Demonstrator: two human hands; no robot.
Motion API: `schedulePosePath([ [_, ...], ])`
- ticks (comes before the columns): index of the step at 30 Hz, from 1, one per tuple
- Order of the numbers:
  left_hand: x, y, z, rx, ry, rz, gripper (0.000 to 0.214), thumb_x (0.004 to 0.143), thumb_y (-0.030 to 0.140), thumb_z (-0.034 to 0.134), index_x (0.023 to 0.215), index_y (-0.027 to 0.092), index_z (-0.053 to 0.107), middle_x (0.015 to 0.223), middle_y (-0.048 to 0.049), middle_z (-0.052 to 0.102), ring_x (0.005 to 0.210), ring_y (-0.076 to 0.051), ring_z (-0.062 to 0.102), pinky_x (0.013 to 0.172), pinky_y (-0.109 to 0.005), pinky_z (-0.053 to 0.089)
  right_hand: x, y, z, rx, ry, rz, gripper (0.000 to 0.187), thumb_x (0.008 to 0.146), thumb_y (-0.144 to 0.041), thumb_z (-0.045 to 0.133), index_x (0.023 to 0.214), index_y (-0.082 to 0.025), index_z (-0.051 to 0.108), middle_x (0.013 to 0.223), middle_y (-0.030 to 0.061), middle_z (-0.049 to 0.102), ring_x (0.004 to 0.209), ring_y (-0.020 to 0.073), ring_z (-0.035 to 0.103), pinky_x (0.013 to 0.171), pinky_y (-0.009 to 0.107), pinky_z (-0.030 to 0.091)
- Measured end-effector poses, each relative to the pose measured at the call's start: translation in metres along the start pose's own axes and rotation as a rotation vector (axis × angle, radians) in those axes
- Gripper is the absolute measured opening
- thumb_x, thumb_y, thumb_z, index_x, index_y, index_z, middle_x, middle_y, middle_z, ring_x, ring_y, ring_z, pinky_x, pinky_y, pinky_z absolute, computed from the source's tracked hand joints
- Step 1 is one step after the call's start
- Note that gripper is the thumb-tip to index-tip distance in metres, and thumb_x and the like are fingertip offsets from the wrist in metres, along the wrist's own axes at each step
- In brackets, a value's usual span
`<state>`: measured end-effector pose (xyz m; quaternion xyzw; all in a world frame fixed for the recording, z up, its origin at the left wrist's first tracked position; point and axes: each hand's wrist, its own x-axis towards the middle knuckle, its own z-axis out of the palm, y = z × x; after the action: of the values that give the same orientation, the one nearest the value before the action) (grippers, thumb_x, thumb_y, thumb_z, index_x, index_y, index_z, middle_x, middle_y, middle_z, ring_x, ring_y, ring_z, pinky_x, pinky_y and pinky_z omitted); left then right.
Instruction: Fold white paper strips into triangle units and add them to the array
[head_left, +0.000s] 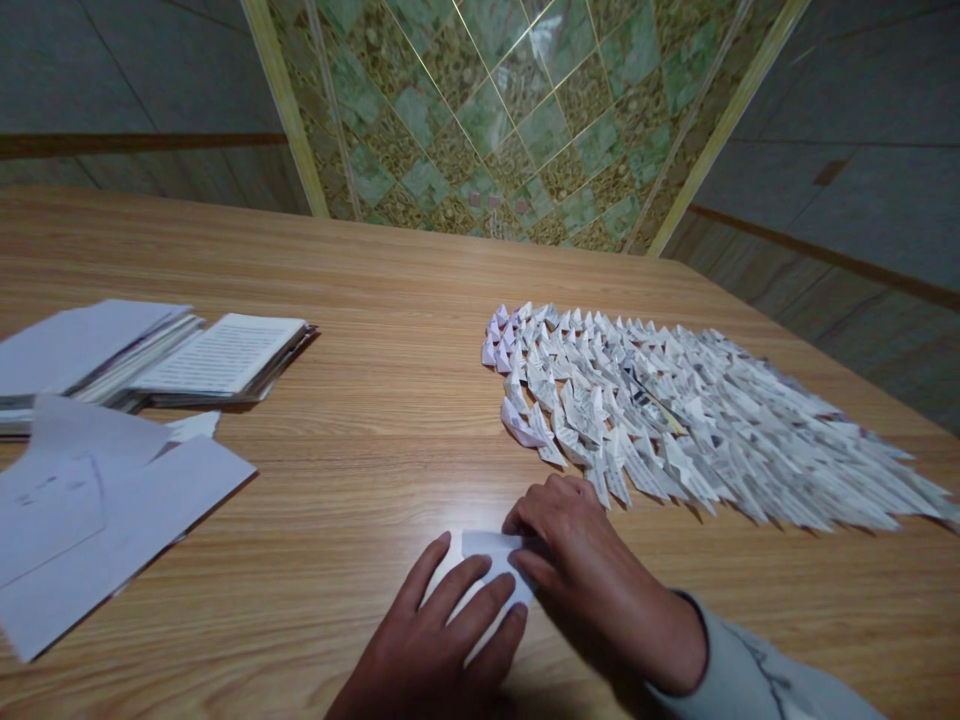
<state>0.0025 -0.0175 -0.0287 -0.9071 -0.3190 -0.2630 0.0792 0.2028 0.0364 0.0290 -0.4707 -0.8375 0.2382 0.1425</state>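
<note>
A small folded piece of white paper (484, 543) lies on the wooden table in front of me. My left hand (442, 640) rests flat over its near left part, fingers spread. At the paper's right edge, my right hand (592, 565) is closed, with thumb and curled fingers pinching the top right corner. The fingers of both hands hide part of the paper, so its full shape cannot be made out. Just beyond my right hand stand many folded paper boats (637, 400) in tight rows, mostly of printed paper, with a few plain pale ones at the left end.
On the left are a stack of papers (97, 340) and a smaller pile of printed sheets (225, 355). Nearer me lie loose white sheets (127, 510), one with pen marks. A green tiled wall panel (480, 120) rises behind the table (375, 370).
</note>
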Motion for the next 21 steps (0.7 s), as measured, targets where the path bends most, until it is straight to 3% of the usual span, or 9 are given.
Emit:
schedulePosePath([
  [6,0.005,0.000,-0.003,-0.094,0.084,-0.082,0.017,0.097,0.040,0.060,0.094,0.026,0.068,0.093,0.0048,0.076,0.088,-0.018,0.063,0.117,-0.039,0.019,0.004,0.012,-0.002,-0.013,-0.032,-0.056,0.014,0.082,-0.010,0.079,0.083,-0.020,0.068,0.084,-0.0006,0.067,0.087,0.0195,0.055,0.084,0.035,0.032],
  [11,0.013,-0.008,-0.015,-0.166,0.155,-0.187,0.027,0.101,0.023,0.052,0.078,0.023,0.065,0.077,0.0032,0.068,0.073,-0.016,0.057,0.102,-0.038,0.035,0.002,0.006,0.005,-0.103,-0.043,-0.221,0.013,0.091,-0.015,0.071,0.082,-0.018,0.062,0.083,0.0009,0.064,0.084,0.0188,0.052,0.078,0.032,0.033],
  [15,0.018,-0.023,-0.027,-0.128,0.071,-0.221,0.026,0.105,0.026,0.046,0.091,0.020,0.068,0.084,-0.0030,0.068,0.076,-0.021,0.056,0.086,-0.039,0.040,-0.001,0.001,0.012,-0.190,-0.001,-0.347,0.018,0.095,-0.019,0.069,0.080,-0.017,0.059,0.080,0.0010,0.062,0.081,0.0185,0.050,0.076,0.033,0.032],
  [18,0.018,-0.028,-0.028,-0.154,0.010,-0.175,0.033,0.107,0.026,0.041,0.089,0.020,0.068,0.075,-0.0026,0.064,0.070,-0.021,0.052,0.072,-0.036,0.037,-0.002,0.005,0.015,-0.224,0.052,-0.403,0.019,0.095,-0.022,0.068,0.079,-0.018,0.059,0.079,0.0007,0.062,0.080,0.0187,0.048,0.076,0.033,0.032],
  [21,0.017,-0.027,-0.026,-0.166,-0.017,-0.150,0.040,0.108,0.028,0.035,0.089,0.019,0.068,0.071,-0.0029,0.061,0.069,-0.021,0.049,0.068,-0.035,0.035,-0.004,0.013,0.013,-0.247,0.078,-0.435,0.019,0.099,-0.023,0.063,0.081,-0.018,0.060,0.078,0.0004,0.061,0.079,0.0187,0.048,0.077,0.034,0.033],
])
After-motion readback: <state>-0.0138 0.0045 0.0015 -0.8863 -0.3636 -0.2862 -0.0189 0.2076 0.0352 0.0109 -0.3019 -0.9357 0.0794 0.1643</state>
